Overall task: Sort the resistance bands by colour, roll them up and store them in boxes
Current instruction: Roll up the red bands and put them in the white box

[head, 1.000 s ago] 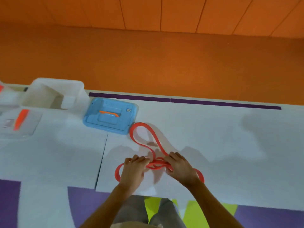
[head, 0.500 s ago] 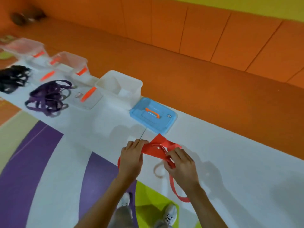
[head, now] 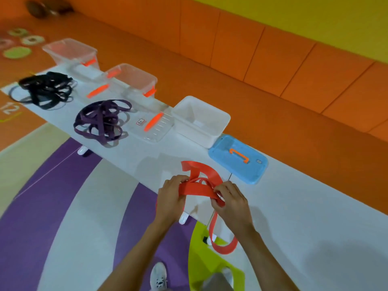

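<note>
Low in mid-frame I see the left hand (head: 171,198) and right hand (head: 231,203), fingers clamped on the flat red rubber resistance band (head: 197,189), bunching its loops above the white surface (head: 294,206), I judge to start rolling (one tail dangles below the edge).

Light: even, moderately bright, apparently from overhead; warm colour cast. Broad diffuse shadows lie on the white bench (head: 304,202), left of the red band (head: 197,189) and at lower right. Purple bands (head: 100,120) cast soft-edged shadows. Wide-angle bending toward the corners; upper left soft and smeared.
</note>
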The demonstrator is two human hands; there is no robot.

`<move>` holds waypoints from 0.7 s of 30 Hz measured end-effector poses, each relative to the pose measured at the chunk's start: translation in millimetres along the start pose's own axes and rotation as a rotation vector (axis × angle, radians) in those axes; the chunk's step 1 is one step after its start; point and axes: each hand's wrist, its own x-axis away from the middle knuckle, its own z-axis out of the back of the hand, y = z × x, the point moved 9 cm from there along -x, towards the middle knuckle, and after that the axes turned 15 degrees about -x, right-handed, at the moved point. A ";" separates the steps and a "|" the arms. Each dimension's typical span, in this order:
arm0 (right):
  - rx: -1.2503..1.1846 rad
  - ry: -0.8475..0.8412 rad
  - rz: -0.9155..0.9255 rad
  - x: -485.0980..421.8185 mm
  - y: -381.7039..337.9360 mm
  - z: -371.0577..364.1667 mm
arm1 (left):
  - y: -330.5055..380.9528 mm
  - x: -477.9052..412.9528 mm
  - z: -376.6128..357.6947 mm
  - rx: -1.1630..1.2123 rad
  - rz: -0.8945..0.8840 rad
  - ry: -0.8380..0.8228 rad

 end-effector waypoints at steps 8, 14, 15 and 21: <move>-0.010 -0.071 -0.044 -63.6 -24.3 -74.1 | -77.6 -47.5 29.3 0.034 0.087 0.032; -0.066 -0.088 -0.084 -114.8 14.4 -122.4 | -100.0 -115.6 29.7 -0.074 0.022 0.045; -0.070 -0.098 -0.106 -120.9 24.2 -129.7 | -100.6 -129.0 28.0 -0.096 0.008 0.030; -0.086 -0.137 -0.306 -137.1 72.2 -171.7 | -115.1 -181.8 -16.2 -0.317 -0.051 -0.299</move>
